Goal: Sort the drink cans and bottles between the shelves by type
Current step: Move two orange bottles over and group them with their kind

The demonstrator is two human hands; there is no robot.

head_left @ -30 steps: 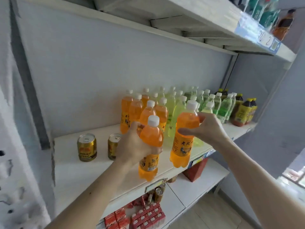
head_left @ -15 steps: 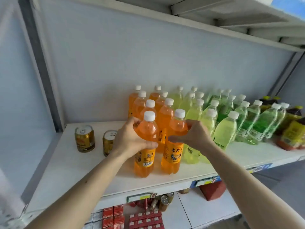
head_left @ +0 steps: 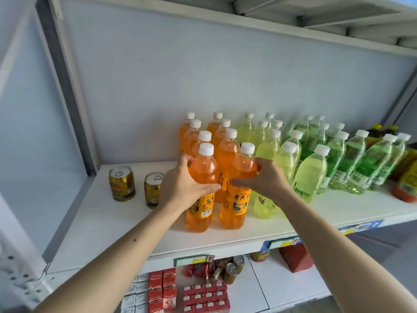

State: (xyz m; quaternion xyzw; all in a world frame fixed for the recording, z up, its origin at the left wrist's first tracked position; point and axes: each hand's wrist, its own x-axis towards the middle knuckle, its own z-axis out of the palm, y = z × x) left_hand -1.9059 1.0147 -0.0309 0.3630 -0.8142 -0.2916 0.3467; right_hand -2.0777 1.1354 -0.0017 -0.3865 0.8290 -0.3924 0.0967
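Note:
Two orange soda bottles with white caps stand side by side at the front of the white shelf (head_left: 225, 240). My left hand (head_left: 182, 186) wraps the left orange bottle (head_left: 203, 172) around its shoulder. My right hand (head_left: 264, 177) grips the right orange bottle (head_left: 239, 199) from its right side. Both bottle bases rest on the shelf. Behind them stand several more orange bottles (head_left: 228, 150) in two rows. Yellow-green bottles (head_left: 268, 147) follow to the right, then greener bottles (head_left: 352, 161).
Two gold cans (head_left: 121, 184) (head_left: 153, 189) stand on the shelf left of my left hand. Dark bottles with yellow caps (head_left: 381, 129) sit at the far right. The lower shelf holds red boxes (head_left: 203, 297), cans (head_left: 232, 269) and a red carton (head_left: 295, 256).
Both bottles came down from the air onto the shelf front and have been pushed back against the orange rows. My hands still hold them.

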